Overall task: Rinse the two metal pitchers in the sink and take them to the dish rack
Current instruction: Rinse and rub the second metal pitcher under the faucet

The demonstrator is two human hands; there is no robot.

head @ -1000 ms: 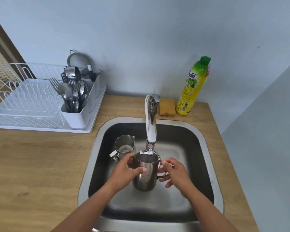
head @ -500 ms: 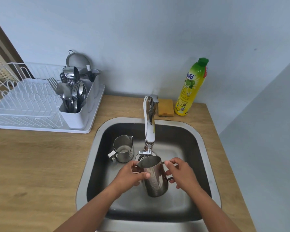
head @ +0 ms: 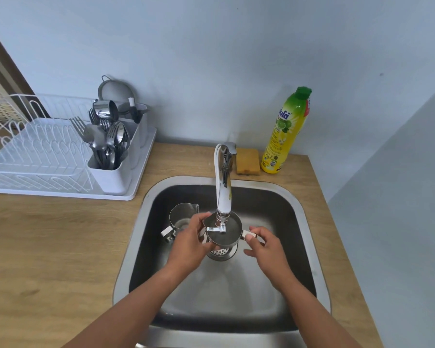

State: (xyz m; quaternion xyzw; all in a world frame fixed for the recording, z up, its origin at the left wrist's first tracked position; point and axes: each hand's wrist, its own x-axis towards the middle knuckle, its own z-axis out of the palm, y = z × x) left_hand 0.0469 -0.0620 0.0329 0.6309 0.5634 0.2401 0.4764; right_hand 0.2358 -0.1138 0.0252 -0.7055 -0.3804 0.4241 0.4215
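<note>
Held pitcher: the bigger metal pitcher (head: 232, 232) is dead centre of the frame, up off the sink floor. Its mouth faces up right under the tap (head: 222, 182) nozzle, so you look straight into it.
Left hand: the left hand (head: 189, 243) is wrapped round the pitcher's left wall, fingers (head: 200, 218) curled up to the rim.
Right hand: the right hand (head: 264, 244) pinches the handle (head: 248, 234) on the pitcher's right side between thumb and forefinger. The other fingers are loose and a bit spread below it.
Second pitcher: the second pitcher (head: 181, 217) stands upright in the sink just left of the held one, partly hidden behind the left hand.
Sink: the steel sink (head: 141, 234) fills the middle of the frame, and the drain strainer (head: 221, 252) peeks out just below the held pitcher.
Dish rack: the white dish rack (head: 35, 156) sits upper left on the bench (head: 48, 247), well apart from both pitchers. A cutlery holder (head: 111, 169) full of forks and spoons is at its right end.
Back of bench: a sponge (head: 248, 162) and a yellow soap bottle (head: 286, 131) sit just right of the tap base.
</note>
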